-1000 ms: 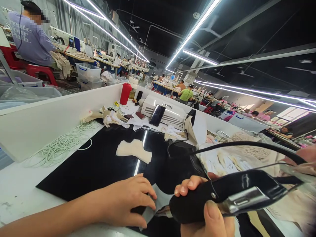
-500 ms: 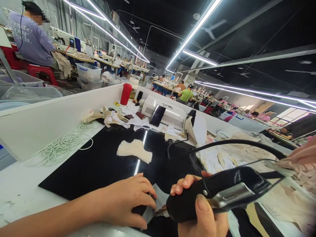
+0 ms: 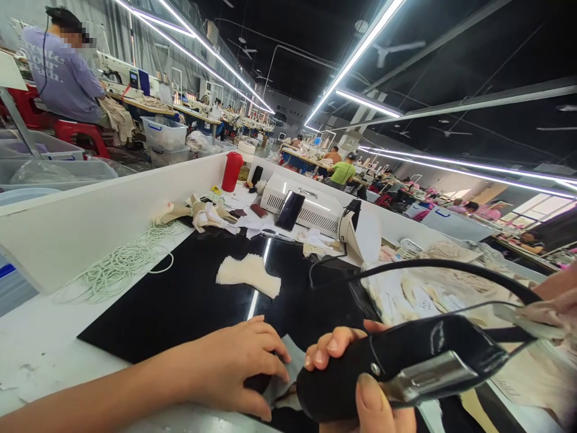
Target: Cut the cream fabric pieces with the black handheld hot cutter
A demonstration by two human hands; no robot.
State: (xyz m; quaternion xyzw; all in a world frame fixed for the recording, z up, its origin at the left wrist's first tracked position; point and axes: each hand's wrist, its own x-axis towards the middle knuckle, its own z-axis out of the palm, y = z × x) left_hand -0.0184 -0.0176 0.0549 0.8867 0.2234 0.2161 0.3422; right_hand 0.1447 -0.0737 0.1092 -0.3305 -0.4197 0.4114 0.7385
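My right hand wraps around the handle of a black corded iron, with the thumb along its near side. The iron's narrow metal tip shows past the handle's rounded front, low over a pale grey fabric piece. On that piece rest the bent fingers of my left hand, with the thumb on the near side. My hands and the iron hide part of it. Farther back, a cream fabric piece lies flat on the glossy black work surface.
A black cable arches from the iron across the right side. Green cord lies tangled at left. Behind stand a white vented box, a phone and a red container. Fabric piles lie at right; co-workers sit beyond.
The iron has shifted slightly left and down relative to the fabric, its tip nearer my left fingers. The whole view has moved a little; my left hand keeps its pose on the fabric.
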